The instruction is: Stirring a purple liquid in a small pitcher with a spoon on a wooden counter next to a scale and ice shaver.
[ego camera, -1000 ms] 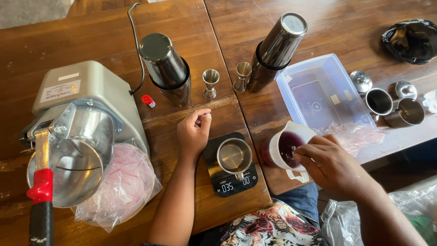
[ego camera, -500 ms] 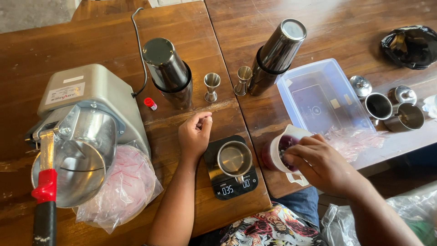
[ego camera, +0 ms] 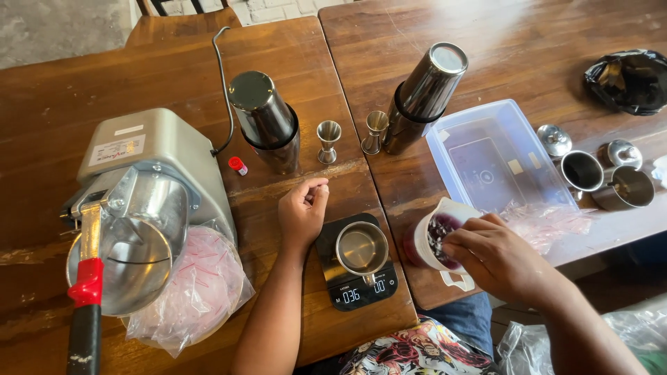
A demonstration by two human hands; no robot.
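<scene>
Since a second ago the white measuring cup (ego camera: pixel 434 243) has tipped further toward the scale, and the right hand (ego camera: pixel 497 257) has closed in over its mouth; the left hand (ego camera: pixel 302 212) has barely shifted. That suggests the dark purple contents are being worked loose at the rim rather than poured yet: the small steel cup (ego camera: pixel 361 248) on the black digital scale (ego camera: pixel 356 267) looks bare inside.

The right hand lies at about 3 o'clock of the measuring cup, fingers curled over the rim and touching the dark contents; whether they pinch anything I cannot tell. The left hand rests on the desk (ego camera: pixel 174 76) in a loose fist, holding nothing, at 10 o'clock of the steel cup and just beside the scale.

At 12 o'clock of the scale stand two steel jiggers (ego camera: pixel 328 141), flanked by two tall shakers (ego camera: pixel 267 121). An ice shaver (ego camera: pixel 139 208) sits at 9 o'clock, a clear plastic tub (ego camera: pixel 497 156) at 2 o'clock
</scene>
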